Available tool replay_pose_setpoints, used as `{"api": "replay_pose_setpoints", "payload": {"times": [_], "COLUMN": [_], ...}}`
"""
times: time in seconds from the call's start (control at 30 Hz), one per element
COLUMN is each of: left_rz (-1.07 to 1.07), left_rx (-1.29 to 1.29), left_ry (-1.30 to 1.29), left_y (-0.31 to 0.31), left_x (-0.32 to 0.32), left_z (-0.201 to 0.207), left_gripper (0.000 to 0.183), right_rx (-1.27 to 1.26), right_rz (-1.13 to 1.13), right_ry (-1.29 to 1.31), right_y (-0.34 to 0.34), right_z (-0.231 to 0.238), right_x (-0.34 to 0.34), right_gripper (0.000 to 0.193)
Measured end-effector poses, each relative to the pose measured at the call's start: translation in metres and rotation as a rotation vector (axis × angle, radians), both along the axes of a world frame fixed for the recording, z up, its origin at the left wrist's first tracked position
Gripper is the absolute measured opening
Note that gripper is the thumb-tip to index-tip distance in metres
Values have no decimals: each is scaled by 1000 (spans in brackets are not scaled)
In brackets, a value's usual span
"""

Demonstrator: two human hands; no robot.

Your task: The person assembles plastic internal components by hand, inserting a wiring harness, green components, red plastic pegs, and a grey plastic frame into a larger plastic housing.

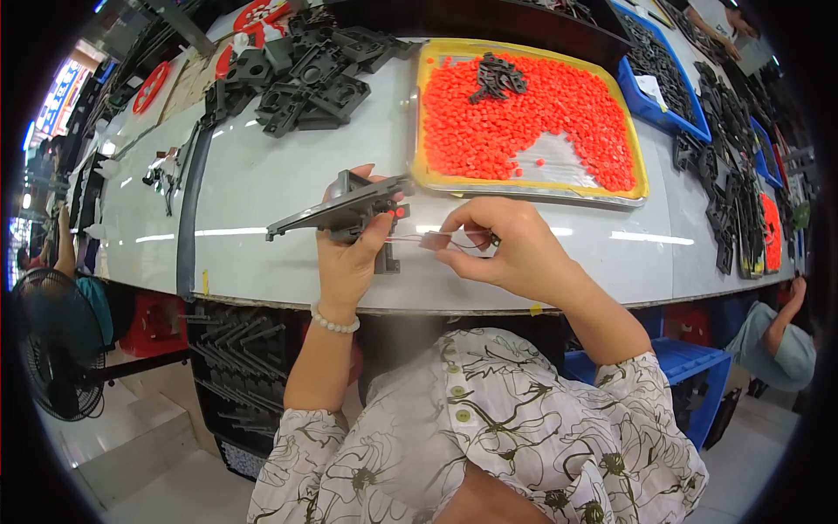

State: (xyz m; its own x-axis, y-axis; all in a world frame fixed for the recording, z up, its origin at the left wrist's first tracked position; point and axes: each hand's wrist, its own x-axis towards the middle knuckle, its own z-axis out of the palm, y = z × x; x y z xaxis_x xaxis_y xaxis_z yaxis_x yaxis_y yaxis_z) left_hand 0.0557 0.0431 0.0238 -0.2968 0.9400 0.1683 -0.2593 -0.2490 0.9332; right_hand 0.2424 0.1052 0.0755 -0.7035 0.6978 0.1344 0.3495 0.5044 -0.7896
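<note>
My left hand (347,262) is closed round a dark grey plastic housing (340,210), tilted above the white table. A small red cap (400,212) shows on the housing's right side, beside my thumb. My right hand (506,240) pinches thin wires (467,245) between thumb and fingers, to the right of the housing. The wires stretch leftward from my fingertips toward the housing; whether they join it I cannot make out. A small dark piece (495,238) shows at my right fingers, partly hidden.
Beyond my hands stands a yellow-rimmed tray (532,190) of small red caps, with dark parts (499,77) on top. Dark plastic housings (305,79) are heaped at the far left. A blue bin (663,113) sits far right. Small wired parts (164,170) lie left; a fan (61,341) stands lower left.
</note>
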Motion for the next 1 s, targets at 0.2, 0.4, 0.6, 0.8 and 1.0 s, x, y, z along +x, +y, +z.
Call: {"api": "replay_pose_setpoints", "payload": {"times": [0.2, 0.4, 0.6, 0.8, 1.0], "left_rz": [20, -86, -64, -78, -43], "left_rx": [3, -41, -37, -42, -4], "left_ry": [152, -12, -3, -50, -179], "left_y": [-1, -9, -20, -29, -30], "left_x": [-5, -11, -21, -32, -44], "left_z": [5, 5, 6, 5, -4], "left_gripper": [52, 57, 62, 65, 65], "right_rx": [128, 16, 135, 223, 500], "right_rz": [113, 127, 304, 311, 405], "right_ry": [-15, 223, 80, 117, 89], "right_y": [11, 14, 16, 10, 12], "right_z": [-8, 32, 40, 32, 33], "right_x": [-5, -38, -54, -69, -89], "right_gripper": [37, 36, 15, 13, 16]}}
